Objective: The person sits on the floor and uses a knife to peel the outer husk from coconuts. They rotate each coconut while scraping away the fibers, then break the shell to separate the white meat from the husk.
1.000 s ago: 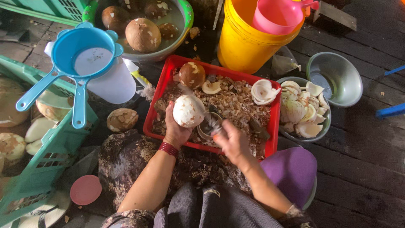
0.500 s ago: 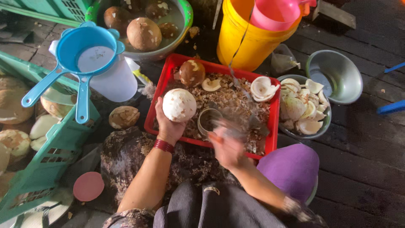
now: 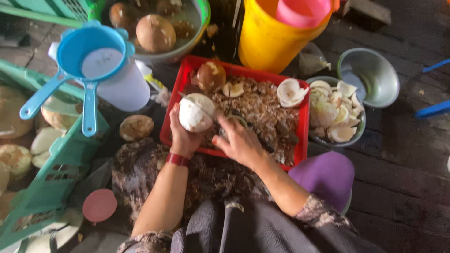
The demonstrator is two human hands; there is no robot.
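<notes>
The left hand (image 3: pixel 183 136) has its fingers curled up around a white, peeled coconut (image 3: pixel 196 114), cupping it from below and holding it over the near left corner of the red tray (image 3: pixel 302 140). A red band sits on that wrist. Just beside it, the right hand (image 3: pixel 240 143) is closed with its fingers bent inward over the tray; a dark handle seems to run out from under it, but the tool is blurred and its blade cannot be made out, so what exactly the fingers clasp is unclear.

The tray is strewn with brown shavings, with a half-peeled brown coconut (image 3: pixel 211 76) at its far edge and white coconut pieces near it. To the right a metal bowl (image 3: pixel 360 133) holds white coconut slices, and an empty metal bowl (image 3: pixel 370 77) stands behind it. A yellow bucket (image 3: pixel 272 40) stands beyond the tray, its top cut off by the frame. At left, a blue strainer (image 3: pixel 89 56) rests over a white jug, beside a green crate (image 3: pixel 51 173). A purple lid (image 3: pixel 326 175) lies by the right forearm.
</notes>
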